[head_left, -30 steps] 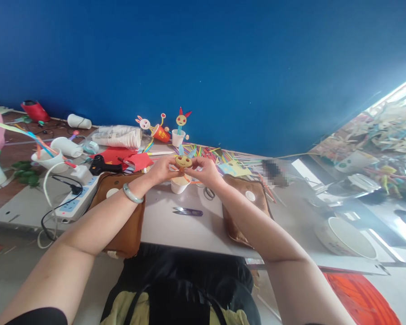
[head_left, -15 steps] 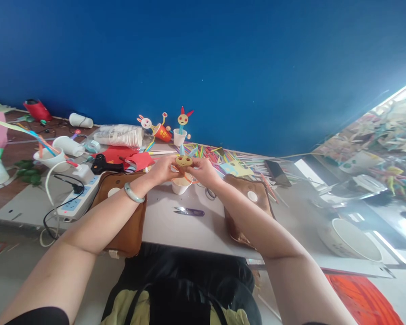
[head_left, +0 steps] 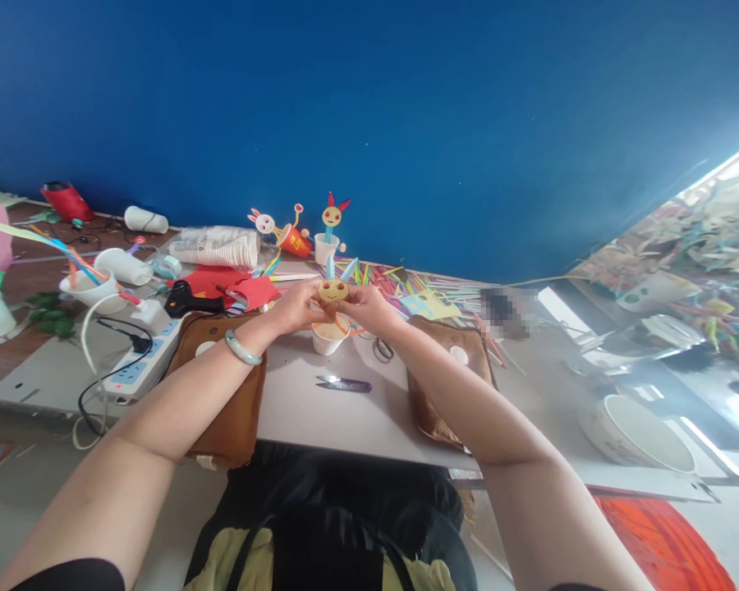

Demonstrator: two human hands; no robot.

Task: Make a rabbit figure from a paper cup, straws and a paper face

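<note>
A round yellow smiley face with light blue ears, the paper bunny head (head_left: 333, 290), is pinched between my two hands. My left hand (head_left: 300, 305) closes on its left edge, and my right hand (head_left: 368, 309) closes on its right edge. Right below stands a white paper cup (head_left: 328, 344), upright, with orange strips near its rim. Partly behind the hands, the join between head and cup cannot be made out. In front of the cup lie small thread snips (head_left: 345, 384). Scissor handles (head_left: 383, 350) show beside my right wrist.
Brown padded cushions lie under my left forearm (head_left: 222, 410) and right forearm (head_left: 434, 410). A power strip (head_left: 141, 361) and a glue gun (head_left: 192, 300) sit at left. Finished cup figures (head_left: 327, 246) stand by the wall, near stacked cups (head_left: 222, 248) and scattered coloured strips (head_left: 382, 281).
The head has tipped up slightly in my hands, so its face and both blue ears show more fully. Both hands keep their hold in nearly the same place.
</note>
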